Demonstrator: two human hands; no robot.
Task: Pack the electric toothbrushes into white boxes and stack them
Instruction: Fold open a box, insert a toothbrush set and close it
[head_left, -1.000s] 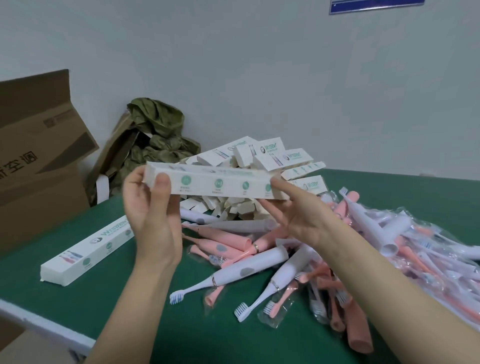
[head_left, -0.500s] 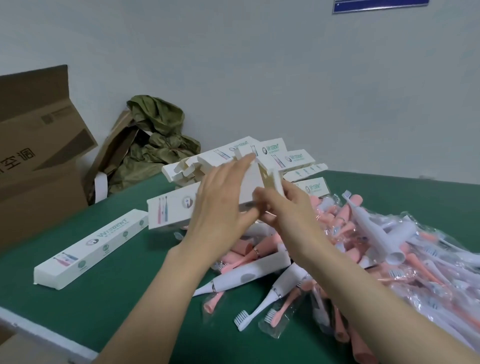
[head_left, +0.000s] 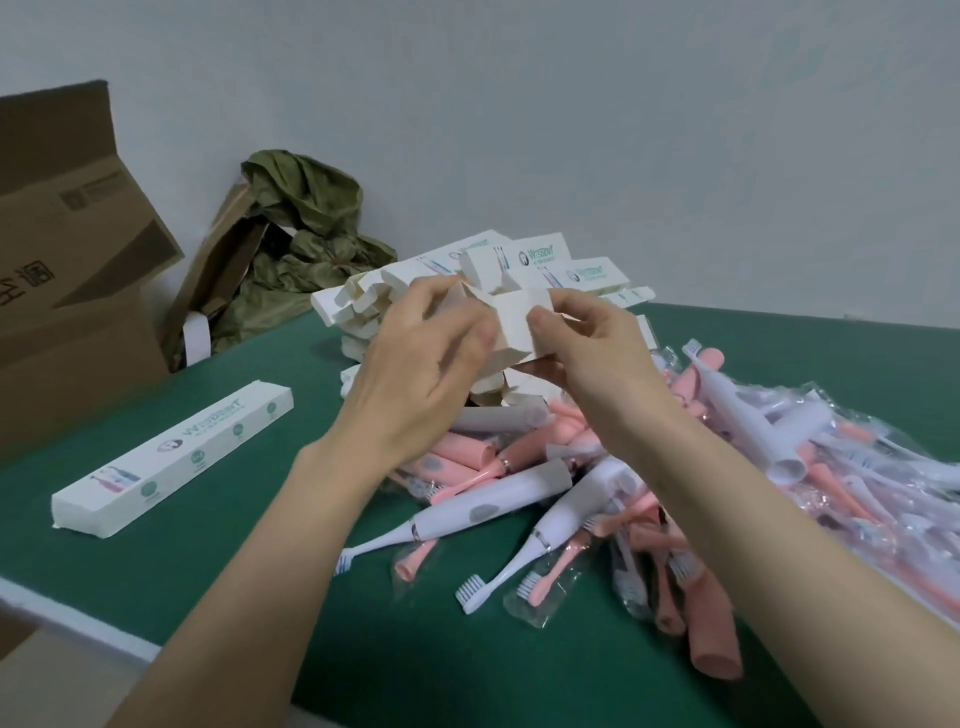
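Green table (head_left: 208, 597) — left hand (head_left: 415, 374) and right hand (head_left: 592, 358) pinch the white box (head_left: 514, 322), centre frame; I'd crease flaps squarely.

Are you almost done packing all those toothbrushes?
Not nearly. Done: one closed box lies alone on the green table. In hand: the left hand and right hand hold a second box, its end flaps open. Left: a big toothbrush heap and a pile of boxes behind.
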